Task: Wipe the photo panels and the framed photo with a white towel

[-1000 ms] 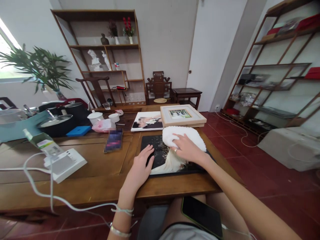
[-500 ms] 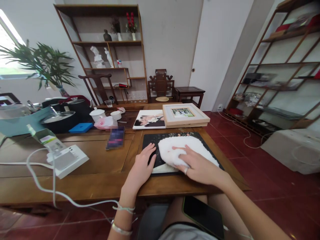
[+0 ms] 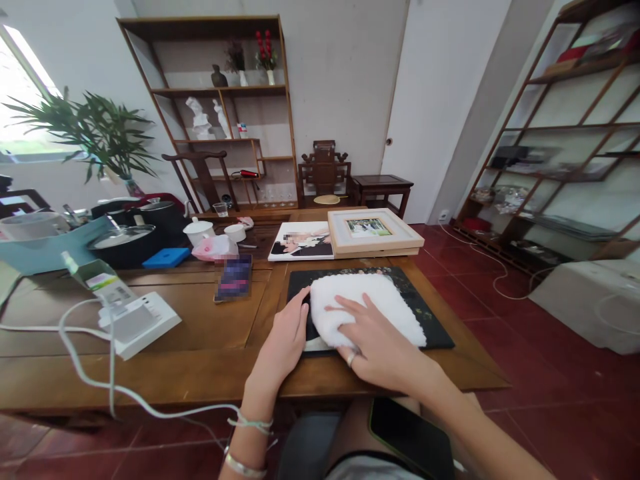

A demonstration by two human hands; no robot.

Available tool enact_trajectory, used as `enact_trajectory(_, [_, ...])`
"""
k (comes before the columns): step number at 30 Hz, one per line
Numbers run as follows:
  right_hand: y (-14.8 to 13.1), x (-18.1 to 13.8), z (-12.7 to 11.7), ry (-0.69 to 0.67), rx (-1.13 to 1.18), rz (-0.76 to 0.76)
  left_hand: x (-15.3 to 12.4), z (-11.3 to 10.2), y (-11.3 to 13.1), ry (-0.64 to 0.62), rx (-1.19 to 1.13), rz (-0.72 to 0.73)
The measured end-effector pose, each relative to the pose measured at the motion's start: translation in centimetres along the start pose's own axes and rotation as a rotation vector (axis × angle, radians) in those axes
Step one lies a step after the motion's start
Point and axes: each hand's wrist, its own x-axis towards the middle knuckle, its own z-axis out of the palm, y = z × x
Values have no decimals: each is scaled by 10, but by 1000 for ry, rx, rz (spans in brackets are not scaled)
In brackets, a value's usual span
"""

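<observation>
A dark picture panel (image 3: pixel 436 327), printed with small flower-like specks, lies flat near the front edge of the wooden table. Spread over much of it is a fluffy white cloth (image 3: pixel 397 303). My right hand (image 3: pixel 383 343) is on the cloth, gripping a bunched fold between thumb and fingers, with some fingers extended over the top. At the panel's left edge rests my left hand (image 3: pixel 284 333), its fingers stretched out and close together, beside the cloth. The part of the picture under the cloth is hidden.
Behind the panel lie a photo print (image 3: pixel 300 241) and a light wooden frame (image 3: pixel 400 240). Leftward are a phone (image 3: pixel 234 279), a white box (image 3: pixel 150 323) with a trailing cable (image 3: pixel 145 400), a pink bag (image 3: pixel 215 247) and pots (image 3: pixel 123 247). Another phone (image 3: pixel 410 437) rests on my lap.
My right hand has moved left across the panel, carrying the cloth with it and uncovering more of the panel's right side. My left hand's fingers have drawn together.
</observation>
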Motion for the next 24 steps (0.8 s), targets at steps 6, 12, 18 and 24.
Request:
enact_trajectory(6, [-5, -17, -8, -112, 157, -203, 1, -5, 6, 2, -39, -45])
enact_trajectory(12, [8, -28, -21, -170, 190, -150, 0, -3, 5, -30, -9, -12])
enact_trajectory(18, [46, -19, -28, -123, 153, 187, 2, 1, -1, -38, 82, 53])
enact_trajectory(24, [66, 47, -22, 8, 17, 203, 4, 1, -2, -42, 116, 55])
